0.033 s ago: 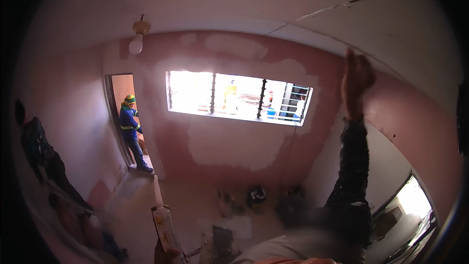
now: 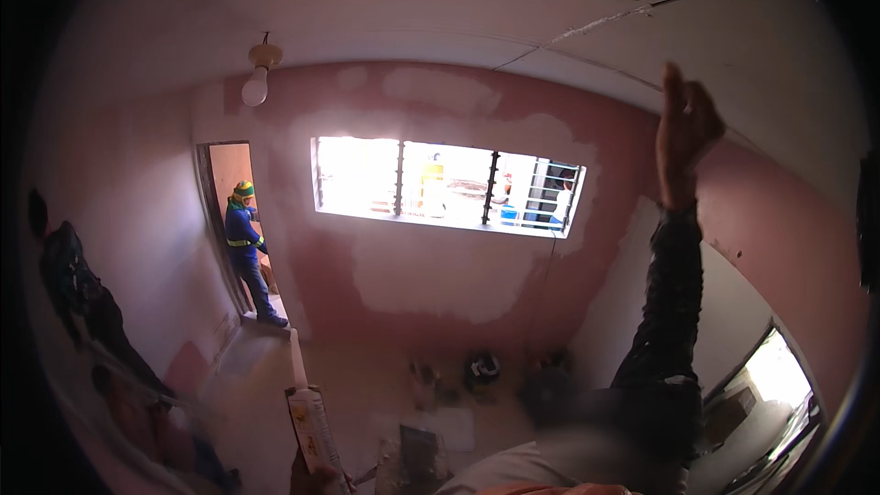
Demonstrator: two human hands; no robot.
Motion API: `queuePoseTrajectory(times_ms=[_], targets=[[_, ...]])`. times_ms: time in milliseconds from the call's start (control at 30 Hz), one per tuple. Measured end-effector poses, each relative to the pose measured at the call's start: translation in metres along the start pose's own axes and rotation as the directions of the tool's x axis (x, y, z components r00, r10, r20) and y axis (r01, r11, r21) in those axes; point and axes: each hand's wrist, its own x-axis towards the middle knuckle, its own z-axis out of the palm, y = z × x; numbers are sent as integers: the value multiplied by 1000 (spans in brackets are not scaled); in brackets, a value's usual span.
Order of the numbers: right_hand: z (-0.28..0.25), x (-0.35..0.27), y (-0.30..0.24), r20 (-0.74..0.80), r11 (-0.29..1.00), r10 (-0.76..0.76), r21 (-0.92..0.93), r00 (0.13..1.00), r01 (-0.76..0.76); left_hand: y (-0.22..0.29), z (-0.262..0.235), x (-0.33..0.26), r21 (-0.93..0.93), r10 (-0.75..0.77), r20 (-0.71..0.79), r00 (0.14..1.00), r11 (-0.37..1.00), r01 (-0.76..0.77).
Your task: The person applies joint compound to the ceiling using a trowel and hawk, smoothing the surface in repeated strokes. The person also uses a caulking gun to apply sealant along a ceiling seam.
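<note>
White and slim, the tapering nozzle [image 2: 298, 364] of a sealant cartridge [image 2: 313, 426] points up and away from the left grip [image 2: 312, 477], which is closed around the cartridge's lower end at the bottom edge of the view. On the other side, a dark sleeve [image 2: 658, 312] flecked with white leads up to the raised right grip [image 2: 689, 133]; its fingers look curled, with one digit pointing upward, but I cannot tell whether it holds anything or touches the ceiling [image 2: 440, 0] behind it. Below, on the floor [image 2: 357, 362], lie a dark rectangular thing [image 2: 419, 449] and, beyond it, a blurred black-and-white item [image 2: 481, 368]. Overhead, a bulb [image 2: 255, 88] hangs from its holder. Farther off, a person [image 2: 243, 240] in blue with a green-and-yellow head covering stands at the doorway [image 2: 231, 160]; beside it, the patchy pink wall [image 2: 321, 284] has a bright louvred window [image 2: 449, 185].
</note>
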Motion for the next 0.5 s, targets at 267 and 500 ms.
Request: queuePoseTrajectory(times_ms=[267,500], targets=[[-33,119,-28,-78,961,-194,-217,978,174,6,19,-24,-26,23,-17,1000,999,-24],[-23,118,-8,-33,968,-218,-138,975,212,8,-4,-18,85,-15,-1,1000,996,15]])
